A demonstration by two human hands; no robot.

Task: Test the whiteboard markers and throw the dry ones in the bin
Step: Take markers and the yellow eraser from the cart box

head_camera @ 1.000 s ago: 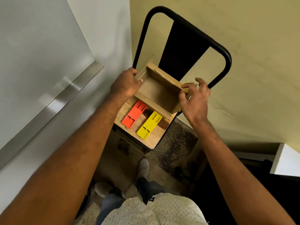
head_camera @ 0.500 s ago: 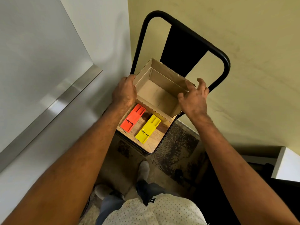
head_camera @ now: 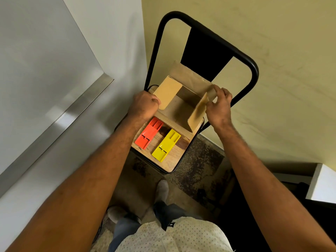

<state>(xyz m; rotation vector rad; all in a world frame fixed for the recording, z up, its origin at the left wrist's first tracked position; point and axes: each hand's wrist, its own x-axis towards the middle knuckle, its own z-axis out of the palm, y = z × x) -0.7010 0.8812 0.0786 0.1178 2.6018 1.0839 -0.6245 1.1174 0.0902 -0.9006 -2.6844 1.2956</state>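
My left hand [head_camera: 143, 106] grips the cardboard box's [head_camera: 180, 113] left flap, right hand [head_camera: 219, 106] pinches the right flap, opening it at the chair seat's [head_camera: 169, 160] back edge; no markers visible.

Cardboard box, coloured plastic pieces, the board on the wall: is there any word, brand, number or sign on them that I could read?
None can be read.
Cardboard box: plain brown inside and on its flaps, no print showing.
Orange piece and yellow piece: only dark slots, no lettering.
Whiteboard: blank.
Dark tag at the shirt hem: a small pale mark, too small to read.
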